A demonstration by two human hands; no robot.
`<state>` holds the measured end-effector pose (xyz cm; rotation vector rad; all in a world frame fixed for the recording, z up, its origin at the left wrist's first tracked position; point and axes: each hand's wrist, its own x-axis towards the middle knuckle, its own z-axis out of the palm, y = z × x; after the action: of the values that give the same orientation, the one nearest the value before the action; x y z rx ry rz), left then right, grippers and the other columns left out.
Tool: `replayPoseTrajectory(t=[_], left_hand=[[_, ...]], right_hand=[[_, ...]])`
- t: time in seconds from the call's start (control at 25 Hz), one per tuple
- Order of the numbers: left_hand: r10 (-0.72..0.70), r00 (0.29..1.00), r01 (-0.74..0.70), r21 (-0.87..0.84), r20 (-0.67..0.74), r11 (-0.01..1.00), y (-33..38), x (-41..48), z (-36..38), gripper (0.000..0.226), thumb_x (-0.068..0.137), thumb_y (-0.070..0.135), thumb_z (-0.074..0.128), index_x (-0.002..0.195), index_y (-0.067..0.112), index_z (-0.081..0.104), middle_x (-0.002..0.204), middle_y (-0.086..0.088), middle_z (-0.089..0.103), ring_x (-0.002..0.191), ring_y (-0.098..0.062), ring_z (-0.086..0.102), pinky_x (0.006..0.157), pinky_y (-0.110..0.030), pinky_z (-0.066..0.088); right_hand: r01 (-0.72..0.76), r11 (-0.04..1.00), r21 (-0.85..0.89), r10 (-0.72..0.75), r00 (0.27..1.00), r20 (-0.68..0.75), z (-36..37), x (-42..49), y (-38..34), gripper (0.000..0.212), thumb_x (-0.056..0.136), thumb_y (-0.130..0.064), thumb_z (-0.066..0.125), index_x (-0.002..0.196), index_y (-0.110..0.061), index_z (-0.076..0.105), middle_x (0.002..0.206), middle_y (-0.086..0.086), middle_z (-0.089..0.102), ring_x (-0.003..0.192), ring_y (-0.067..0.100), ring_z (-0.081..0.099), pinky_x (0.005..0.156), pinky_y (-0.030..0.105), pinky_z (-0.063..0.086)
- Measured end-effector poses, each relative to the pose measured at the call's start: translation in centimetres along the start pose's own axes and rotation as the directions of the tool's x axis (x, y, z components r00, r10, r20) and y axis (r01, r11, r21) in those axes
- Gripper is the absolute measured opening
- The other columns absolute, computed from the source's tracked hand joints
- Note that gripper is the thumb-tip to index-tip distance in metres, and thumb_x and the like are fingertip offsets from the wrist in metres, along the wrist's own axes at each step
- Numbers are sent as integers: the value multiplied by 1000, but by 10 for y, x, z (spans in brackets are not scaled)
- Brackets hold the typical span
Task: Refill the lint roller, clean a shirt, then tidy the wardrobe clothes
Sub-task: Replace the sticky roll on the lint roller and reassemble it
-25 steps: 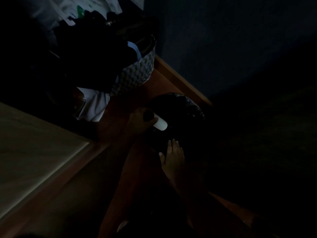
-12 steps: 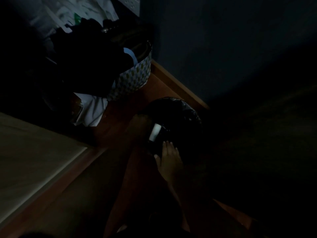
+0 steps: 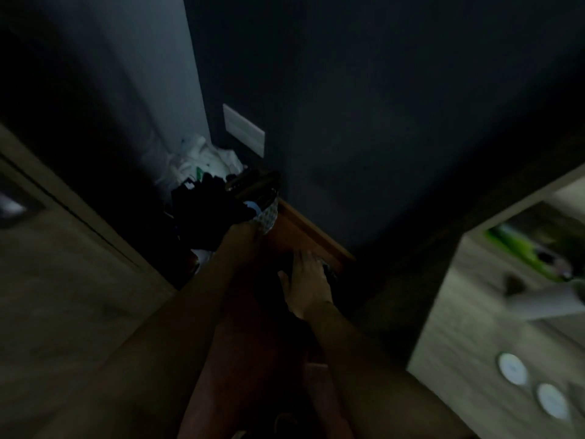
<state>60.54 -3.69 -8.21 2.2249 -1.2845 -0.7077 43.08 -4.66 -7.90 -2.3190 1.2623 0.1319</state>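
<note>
- Super dark and smeary, so going mostly by outlines here.
- Right hand [image 3: 305,282]: flat and spread wide, fingers [image 3: 304,258] pointing away from the body, nothing gripped. Hovering low over the wood floor [image 3: 294,232], with a bit of something black and shiny [image 3: 330,274] peeking out just past the fingertips on the right. Can't say what it is.
- Left hand [image 3: 245,234]: stretched further forward, ending right at the near rim of the patterned basket [image 3: 269,217]. Melts into the shadow there, so can't tell whether curled around anything or loose.
- Dark clothes [image 3: 209,213]: heaped in that basket, spilling over the near-left side, straight ahead of and touching or nearly touching the left fingertips. Up and left of the right fingers, with a gap between.
- Lint roller: not findable anywhere in this shot. Just a pale blurred shape [image 3: 544,304] on the worktop [image 3: 474,312], well off to the right of both hands, too smudged to name.
- Key relation, as a guess: left hand clearly nearer the clothes pile, so probably the one to dig in, reaching forward and slightly left. Pile has no clear long axis, just a lump.
</note>
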Motion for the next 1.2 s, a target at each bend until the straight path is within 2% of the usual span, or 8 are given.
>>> replayPoseTrajectory(t=[0.16, 0.28, 0.44, 0.64, 0.84, 0.96, 1.12, 1.2], left_hand=[[117, 990, -120, -38, -76, 992, 70, -45, -53, 44, 92, 22, 43, 124, -3, 58, 118, -27, 62, 109, -40, 59, 94, -36, 42], [112, 982, -123, -67, -151, 990, 123, -76, -65, 31, 98, 13, 46, 121, -2, 60, 115, -28, 63, 107, -40, 59, 88, -30, 37], [140, 969, -156, -64, -205, 986, 179, -113, -43, 43, 97, 28, 40, 120, -2, 60, 114, -25, 64, 106, -39, 60, 91, -31, 39], [88, 978, -109, -103, -187, 989, 240, -148, 26, 39, 100, 21, 41, 132, 0, 51, 128, -24, 57, 118, -35, 54, 98, -34, 39], [61, 967, -83, -83, -248, 993, 306, -195, 97, 43, 100, 24, 39, 136, 1, 47, 134, -20, 54, 122, -33, 51, 98, -33, 40], [43, 962, -66, -74, -270, 995, 331, -226, 135, 40, 100, 22, 41, 133, 1, 48, 132, -20, 55, 122, -34, 50, 98, -32, 38], [41, 984, -50, -52, -173, 997, 348, -250, 178, 42, 98, 18, 45, 136, 1, 46, 135, -18, 53, 125, -31, 48, 103, -31, 35], [103, 990, -100, 29, -99, 995, 349, -253, 193, 41, 95, 12, 48, 134, 2, 48, 134, -18, 53, 123, -31, 50, 101, -30, 37]], right_hand=[[19, 1000, 3, -18, 991, -131, -88, -45, -18, 64, 99, -40, 30, 147, -2, 14, 156, 15, 15, 145, 27, 12, 119, 37, 6], [26, 999, -18, -30, 972, -231, -134, -70, -9, 61, 99, -39, 31, 147, -4, 16, 155, 15, 20, 144, 27, 15, 118, 38, 7], [8, 1000, -27, -16, 956, -293, -173, -106, 34, 62, 99, -40, 29, 148, -4, 14, 156, 14, 17, 145, 26, 12, 118, 37, 4], [75, 994, -77, -96, 939, -331, -195, -159, 120, 61, 99, -40, 29, 148, -5, 17, 155, 13, 21, 145, 24, 15, 118, 36, 8], [187, 972, -143, -224, 922, -316, -213, -205, 215, 60, 99, -40, 31, 147, -5, 22, 153, 15, 27, 143, 26, 21, 118, 38, 16], [191, 966, -172, -238, 917, -319, -228, -222, 262, 59, 98, -39, 34, 146, -7, 24, 151, 13, 29, 141, 26, 24, 116, 39, 19], [242, 937, -252, -302, 924, -236, -248, -215, 305, 61, 96, -39, 39, 146, -8, 23, 153, 13, 26, 143, 26, 21, 118, 41, 16], [289, 922, -257, -339, 924, -177, -255, -203, 314, 64, 95, -39, 43, 147, -11, 19, 155, 13, 21, 144, 27, 18, 118, 40, 13]])
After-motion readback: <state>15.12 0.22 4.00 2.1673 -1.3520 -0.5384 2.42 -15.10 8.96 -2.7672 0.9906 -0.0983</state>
